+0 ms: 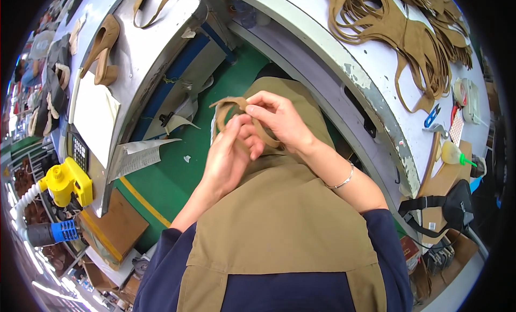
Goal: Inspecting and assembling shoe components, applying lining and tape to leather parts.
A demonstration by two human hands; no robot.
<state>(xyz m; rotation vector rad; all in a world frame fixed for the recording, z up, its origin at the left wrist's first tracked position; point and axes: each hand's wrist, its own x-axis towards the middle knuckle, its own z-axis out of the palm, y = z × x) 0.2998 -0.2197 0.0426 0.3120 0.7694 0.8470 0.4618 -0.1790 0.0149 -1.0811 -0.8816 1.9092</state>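
Head view: your left hand curls beside the brown strap, its grip I cannot tell; your right hand pinches this strap, which loops leftward, no straight axis, between edges of left worktop and right worktop.

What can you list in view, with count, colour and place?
Strap: 1, brown, between the hands
Strap pile: uncounted, brown, right table
Shoe: 1, brown, left table
Blank paper: uncounted, white, left table
Calculator: 1, dark, left table
Device: 1, yellow, far left
Bottle: 1, pale yellow with green nozzle, right
Bag: 1, black, lower right
Tables: 2, whitish and grey, either side
Floor: 1, green, below
Apron: 1, khaki, on the wearer
Bracelet: 1, silvery, right wrist
Far-left background: too blurred to count
Left hand: 1, bare, beside the strap
Right hand: 1, bare, pinching the strap
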